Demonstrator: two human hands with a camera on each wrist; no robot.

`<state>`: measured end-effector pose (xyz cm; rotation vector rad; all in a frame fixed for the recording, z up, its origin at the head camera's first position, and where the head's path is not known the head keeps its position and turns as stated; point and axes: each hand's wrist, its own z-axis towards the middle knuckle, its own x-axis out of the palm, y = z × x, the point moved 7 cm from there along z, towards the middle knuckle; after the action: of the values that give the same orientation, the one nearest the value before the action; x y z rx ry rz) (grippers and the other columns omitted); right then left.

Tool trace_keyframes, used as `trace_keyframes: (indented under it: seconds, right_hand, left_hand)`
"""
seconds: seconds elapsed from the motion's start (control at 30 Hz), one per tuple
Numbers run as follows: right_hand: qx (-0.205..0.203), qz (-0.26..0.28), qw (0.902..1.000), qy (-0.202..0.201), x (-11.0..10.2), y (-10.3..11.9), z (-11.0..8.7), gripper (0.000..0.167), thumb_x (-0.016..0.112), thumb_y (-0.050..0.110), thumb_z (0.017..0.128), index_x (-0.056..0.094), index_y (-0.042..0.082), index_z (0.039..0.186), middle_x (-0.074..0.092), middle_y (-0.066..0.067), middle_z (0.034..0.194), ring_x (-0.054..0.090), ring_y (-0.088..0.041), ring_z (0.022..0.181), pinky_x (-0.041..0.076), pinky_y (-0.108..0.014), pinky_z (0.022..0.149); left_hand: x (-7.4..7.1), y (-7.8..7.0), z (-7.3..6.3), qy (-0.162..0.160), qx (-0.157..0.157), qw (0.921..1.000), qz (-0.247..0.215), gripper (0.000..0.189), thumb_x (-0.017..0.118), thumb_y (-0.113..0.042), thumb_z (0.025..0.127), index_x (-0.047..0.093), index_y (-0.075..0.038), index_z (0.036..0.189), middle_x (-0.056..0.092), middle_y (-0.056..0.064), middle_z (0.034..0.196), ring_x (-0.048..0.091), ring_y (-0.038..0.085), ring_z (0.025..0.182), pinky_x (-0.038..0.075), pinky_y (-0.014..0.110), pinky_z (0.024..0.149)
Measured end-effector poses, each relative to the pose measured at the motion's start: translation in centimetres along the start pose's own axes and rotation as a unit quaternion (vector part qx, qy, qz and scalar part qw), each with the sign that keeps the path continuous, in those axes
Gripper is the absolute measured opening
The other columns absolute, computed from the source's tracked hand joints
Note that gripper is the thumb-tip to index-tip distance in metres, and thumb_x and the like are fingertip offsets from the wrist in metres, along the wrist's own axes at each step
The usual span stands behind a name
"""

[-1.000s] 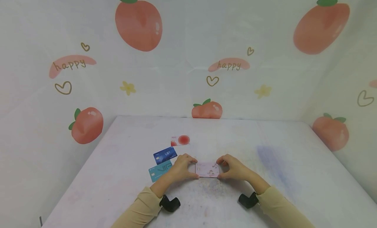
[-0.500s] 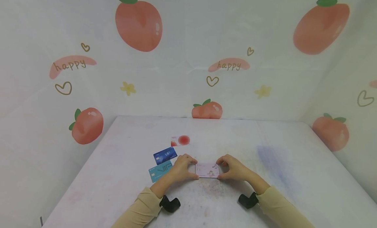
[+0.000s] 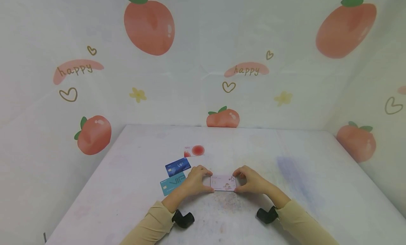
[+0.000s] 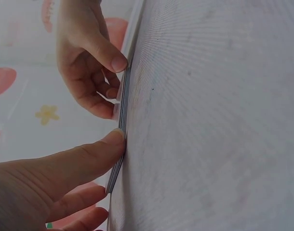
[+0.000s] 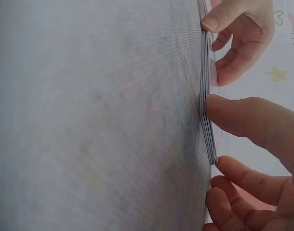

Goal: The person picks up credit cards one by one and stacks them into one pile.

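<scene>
A stack of cards [image 3: 223, 182] with a pale pink VIP card on top lies flat on the table between both hands. At its left end, my left hand [image 3: 195, 181] holds the corners between thumb and fingers. Mirroring that, my right hand [image 3: 252, 181] grips the right end's corners. The wrist views show the layered card edges [image 4: 123, 103] lined up closely, with the left thumb [image 4: 114, 137] along the near edge. In the right wrist view, the right thumb [image 5: 229, 108] touches the same edge of the stack [image 5: 204, 72].
Left of the stack lie a teal VIP card [image 3: 171, 183], partly behind the left hand, and a dark blue VIP card [image 3: 178, 167]. Farther back is a white and red card [image 3: 194, 151]. The white table [image 3: 253, 143] meets a peach-printed backdrop [image 3: 196, 90].
</scene>
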<state>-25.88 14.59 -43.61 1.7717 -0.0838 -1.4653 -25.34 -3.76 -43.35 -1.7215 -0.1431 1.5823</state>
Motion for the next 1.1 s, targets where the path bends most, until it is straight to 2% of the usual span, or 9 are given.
trace_keyframes:
  seconds: [0.3,0.63,1.1]
  right_hand:
    - [-0.008,-0.001,1.0,-0.004,-0.02,0.24,0.06,0.043,0.079,0.021,0.071,0.058,0.004,0.106,0.057,-0.008,0.102,0.053,-0.021,0.093,0.046,-0.031,0.081]
    - [0.0,0.001,1.0,0.001,-0.04,0.41,0.05,0.043,0.079,0.021,0.071,0.059,0.004,0.106,0.056,-0.007,0.1,0.052,-0.02,0.092,0.045,-0.029,0.079]
    - [0.004,0.004,1.0,0.004,0.05,0.3,-0.03,0.045,0.079,0.021,0.072,0.058,0.004,0.108,0.056,-0.009,0.103,0.053,-0.022,0.095,0.046,-0.034,0.083]
  left_hand:
    - [-0.01,-0.03,-0.01,-0.005,0.003,1.0,0.002,0.05,0.082,-0.023,0.067,0.065,-0.001,0.109,0.056,0.013,0.107,0.048,0.027,0.101,0.042,0.039,0.089]
    - [0.07,0.08,-0.01,-0.006,0.003,1.0,0.005,0.05,0.083,-0.023,0.066,0.065,-0.002,0.108,0.055,0.013,0.106,0.048,0.027,0.1,0.042,0.038,0.087]
    - [0.04,-0.12,-0.08,-0.004,0.003,1.0,0.006,0.049,0.083,-0.021,0.066,0.065,-0.002,0.108,0.056,0.015,0.107,0.048,0.029,0.101,0.042,0.041,0.087]
